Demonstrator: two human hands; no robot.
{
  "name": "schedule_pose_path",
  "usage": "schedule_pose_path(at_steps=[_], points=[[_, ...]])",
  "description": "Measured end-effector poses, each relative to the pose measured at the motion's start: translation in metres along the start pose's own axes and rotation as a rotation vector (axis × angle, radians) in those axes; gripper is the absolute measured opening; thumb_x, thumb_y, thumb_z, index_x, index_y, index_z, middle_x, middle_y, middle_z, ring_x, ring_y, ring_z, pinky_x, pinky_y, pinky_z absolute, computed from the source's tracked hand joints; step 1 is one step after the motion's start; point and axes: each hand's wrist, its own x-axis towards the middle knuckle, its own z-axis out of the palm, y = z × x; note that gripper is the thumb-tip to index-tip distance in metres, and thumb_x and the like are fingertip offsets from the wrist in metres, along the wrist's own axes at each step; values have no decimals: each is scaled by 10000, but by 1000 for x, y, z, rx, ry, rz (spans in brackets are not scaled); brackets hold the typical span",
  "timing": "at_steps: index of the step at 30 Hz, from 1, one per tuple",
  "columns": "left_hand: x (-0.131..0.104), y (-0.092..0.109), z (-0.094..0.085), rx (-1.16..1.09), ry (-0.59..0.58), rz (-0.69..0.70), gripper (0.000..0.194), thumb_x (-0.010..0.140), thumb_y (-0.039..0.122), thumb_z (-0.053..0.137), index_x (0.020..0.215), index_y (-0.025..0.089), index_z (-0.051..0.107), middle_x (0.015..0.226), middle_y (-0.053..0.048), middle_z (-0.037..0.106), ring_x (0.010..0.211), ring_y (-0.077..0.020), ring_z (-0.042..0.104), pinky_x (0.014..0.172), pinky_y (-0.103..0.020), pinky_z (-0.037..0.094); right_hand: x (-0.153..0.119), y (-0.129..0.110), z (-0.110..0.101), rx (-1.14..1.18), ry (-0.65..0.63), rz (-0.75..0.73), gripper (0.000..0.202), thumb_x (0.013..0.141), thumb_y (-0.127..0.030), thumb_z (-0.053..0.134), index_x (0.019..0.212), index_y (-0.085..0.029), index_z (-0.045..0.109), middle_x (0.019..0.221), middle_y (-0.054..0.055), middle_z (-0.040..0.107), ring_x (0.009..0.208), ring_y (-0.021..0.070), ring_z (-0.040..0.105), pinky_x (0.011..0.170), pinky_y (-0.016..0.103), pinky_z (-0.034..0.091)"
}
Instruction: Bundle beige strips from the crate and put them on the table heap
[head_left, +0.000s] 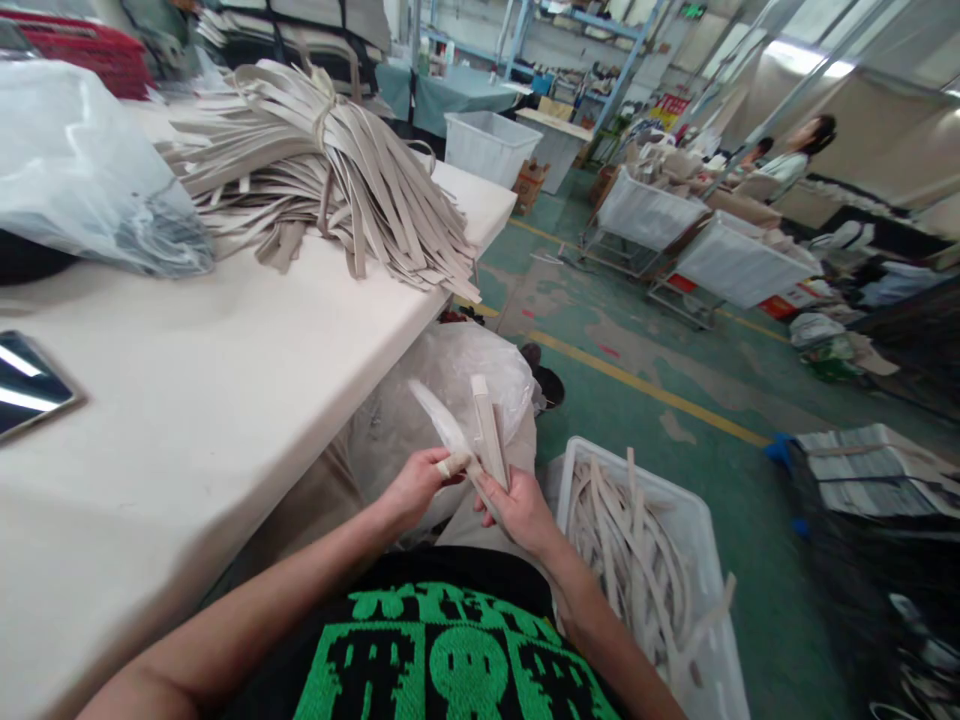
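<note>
Above my lap, my right hand (514, 503) is closed round several folded beige strips (490, 435) that point upward. My left hand (426, 483) pinches at the strips' lower left, its fingertips close to my right hand. One finger of it has a pale wrap. A whitish strip end (435, 412), blurred, sticks up to the left from between my hands. On the table (225, 390) at the upper left lies a large tied bundle of beige strips (337, 170). To the right of my lap, a white plastic bin (705, 530) holds loose strips (630, 540).
A clear plastic bag (90, 170) and a phone (34, 385) are on the table's left. Clear plastic (450, 370) covers my knees beside the table edge. Filled carts (742, 255) and a seated person (799, 150) are at the back right. Stacked bundles (874, 475) stand at right.
</note>
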Motion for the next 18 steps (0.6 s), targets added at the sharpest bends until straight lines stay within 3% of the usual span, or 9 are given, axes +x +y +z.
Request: schedule_pose_path(at_steps=[2, 3, 7, 8, 12, 13, 18], points=[[0, -2, 10, -4, -94, 21, 349, 770, 485, 777, 746, 137, 779, 611, -55, 652, 583, -171, 576, 722, -327, 483, 2, -3, -2, -6, 42, -37, 444, 894, -601, 542, 847, -167, 629, 673, 38, 690, 465, 137, 618, 474, 247, 474], [1, 0, 12, -14, -79, 38, 339, 775, 476, 774, 762, 137, 782, 624, -56, 659, 593, -175, 584, 742, -333, 486, 1, -3, -3, -10, 36, -44, 449, 897, -605, 539, 843, -168, 629, 690, 47, 698, 483, 145, 632, 493, 255, 488], [4, 10, 10, -24, 129, 76, 302, 697, 421, 845, 788, 139, 787, 816, -103, 739, 810, -217, 647, 851, -326, 476, -10, 1, -8, -28, -34, -1, 485, 904, -640, 517, 879, -168, 622, 685, 57, 703, 495, 173, 653, 495, 272, 505], [3, 11, 12, -10, 108, 69, 304, 704, 431, 837, 770, 140, 782, 795, -104, 735, 806, -222, 648, 836, -327, 476, -12, 1, -8, -35, -22, 4, 493, 903, -648, 512, 878, -166, 619, 670, 56, 697, 485, 175, 648, 486, 273, 502], [-5, 8, 27, 17, -167, 37, 399, 806, 515, 724, 636, 155, 717, 565, -47, 615, 554, -182, 572, 660, -330, 459, -9, -4, -5, -44, 104, -53, 507, 896, -657, 517, 836, -163, 615, 653, 57, 686, 483, 168, 640, 500, 271, 507], [-5, 8, 30, 10, -182, 45, 412, 818, 525, 709, 635, 155, 711, 551, -38, 599, 535, -175, 558, 647, -329, 454, -8, -6, -5, -41, 114, -63, 512, 894, -659, 520, 828, -160, 616, 663, 61, 690, 486, 166, 641, 504, 269, 506], [-1, 14, 20, -19, 102, 129, 425, 694, 531, 820, 792, 121, 762, 749, -74, 711, 755, -197, 628, 833, -329, 478, -13, -5, -5, -70, -20, -2, 520, 910, -649, 509, 829, -147, 618, 687, 69, 707, 502, 164, 655, 525, 259, 514]])
